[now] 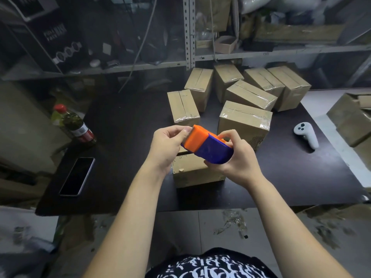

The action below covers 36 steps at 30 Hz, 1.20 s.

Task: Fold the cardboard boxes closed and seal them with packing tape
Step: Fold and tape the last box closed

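Observation:
An orange and blue tape dispenser [206, 146] is held up in both hands above a small cardboard box [192, 173] on the dark table [124, 125]. My right hand [234, 157] grips the blue body from below and behind. My left hand [168, 145] pinches at the orange front end with thumb and fingers. Several taped-shut cardboard boxes [245, 121] stand and lie behind, toward the back right of the table.
A phone [77, 176] lies at the table's left front, with a red-capped bottle [73, 124] behind it. A white controller [306, 133] lies at the right. More cardboard [353, 117] is stacked at far right. Metal shelving [188, 33] stands behind. Tape scraps litter the floor.

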{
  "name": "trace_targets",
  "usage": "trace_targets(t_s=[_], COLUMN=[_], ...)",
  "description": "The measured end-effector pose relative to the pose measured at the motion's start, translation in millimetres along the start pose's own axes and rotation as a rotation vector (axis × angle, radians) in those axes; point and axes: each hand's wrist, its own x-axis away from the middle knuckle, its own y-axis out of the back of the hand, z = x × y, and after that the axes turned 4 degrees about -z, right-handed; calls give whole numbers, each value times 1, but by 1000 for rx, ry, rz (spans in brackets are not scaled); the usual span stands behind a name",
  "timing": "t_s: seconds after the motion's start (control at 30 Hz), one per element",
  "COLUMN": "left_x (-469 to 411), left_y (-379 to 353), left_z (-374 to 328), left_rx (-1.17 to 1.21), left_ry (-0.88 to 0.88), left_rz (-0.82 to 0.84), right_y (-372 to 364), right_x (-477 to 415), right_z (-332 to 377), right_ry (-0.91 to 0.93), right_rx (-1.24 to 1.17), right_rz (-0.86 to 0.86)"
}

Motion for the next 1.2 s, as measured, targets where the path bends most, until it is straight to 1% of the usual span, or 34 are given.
trace_targets(t_s=[0.07,0.17,0.27,0.4,0.43,0.5,0.57,0.67,0.77,0.87,0.97,1.0,1.1,1.2], left_x=[1,4,4,10,11,7,-4,-7,-2,-2,2,3,7,7], left_y=[-2,-7,-12,-21,-22,-15,2,15,17,23,26,27,28,28], left_z=[2,4,7,9,7,1,-2,2,9,11,17,22,40,55], left_rx=[36,74,51,16,46,180,221,157,181,173,200,206,171,81], left_ry=[-17,-42,-42,-53,-63,-82,-103,-107,-76,-32,36,71,131,109], left_rz=[-38,-117,-206,-248,-273,-351,-414,-417,-452,-416,-414,-408,-363,-284], right_y=[-4,-8,-12,-13,-13,-12,-9,-3,0,2,-1,-1,-1,-2], right_x=[1,2,5,9,9,12,20,30,25,24,23,21,13,4], right_z=[-1,-5,-12,-12,-13,-20,-31,-41,-39,-40,-38,-36,-32,-28], right_ry=[90,151,134,129,123,94,34,11,30,32,-65,-59,8,12], right_rx=[44,91,128,132,125,116,77,64,96,141,123,115,120,101], right_rz=[-89,-141,-142,-164,-170,-190,-190,-194,-178,-142,-112,-117,-156,-157])
